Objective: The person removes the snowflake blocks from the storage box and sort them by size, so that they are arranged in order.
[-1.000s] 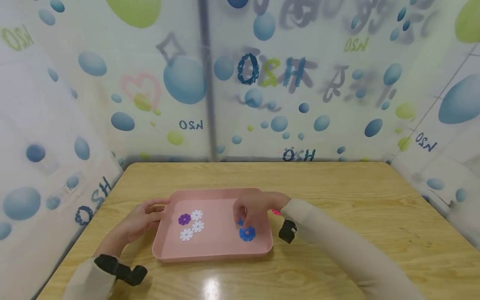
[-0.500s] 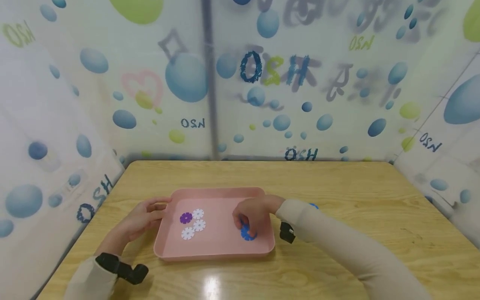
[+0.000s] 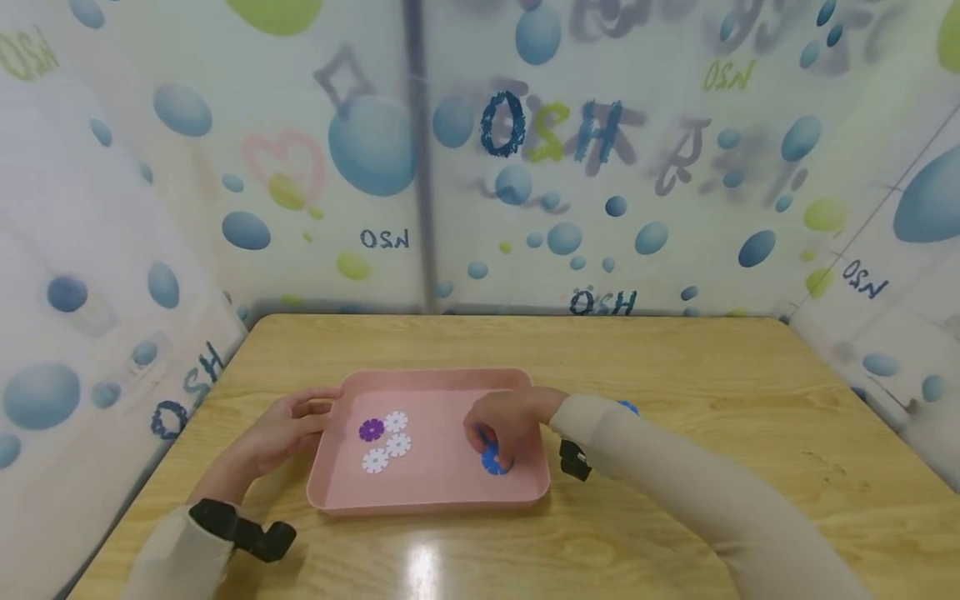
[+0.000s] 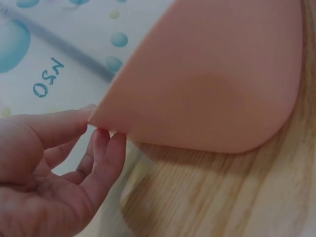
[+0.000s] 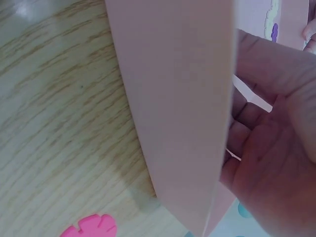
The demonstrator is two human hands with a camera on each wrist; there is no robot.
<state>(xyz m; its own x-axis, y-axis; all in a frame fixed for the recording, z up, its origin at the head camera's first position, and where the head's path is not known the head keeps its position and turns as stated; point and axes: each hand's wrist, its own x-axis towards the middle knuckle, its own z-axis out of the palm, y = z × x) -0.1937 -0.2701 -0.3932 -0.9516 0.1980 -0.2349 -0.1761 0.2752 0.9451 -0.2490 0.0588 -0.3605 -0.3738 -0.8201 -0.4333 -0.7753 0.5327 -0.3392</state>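
Observation:
My left hand (image 3: 283, 433) holds the left rim of a pink tray (image 3: 427, 506); fingertips meet the tray wall (image 4: 212, 89) in the left wrist view. Inside the tray's right half, my right hand (image 3: 506, 427) reaches down with curled fingers on a blue notched plastic disc (image 3: 493, 458). The tray's side wall hides those fingertips in the right wrist view, where the palm (image 5: 276, 148) shows. At the tray's left lie a purple notched disc (image 3: 371, 430) and several white notched discs (image 3: 398, 445).
The tray stands on a wooden table (image 3: 675, 358). Beyond the right sleeve another blue disc (image 3: 628, 407) partly shows. A pink disc (image 5: 94, 227) lies on the table beside the tray's right wall. A patterned curtain (image 3: 465, 183) encloses the back and sides.
My right hand has lowered a little onto the blue disc and now covers part of it. The sleeve shifted, hiding the pink disc and baring a blue one. The left hand stays at the rim.

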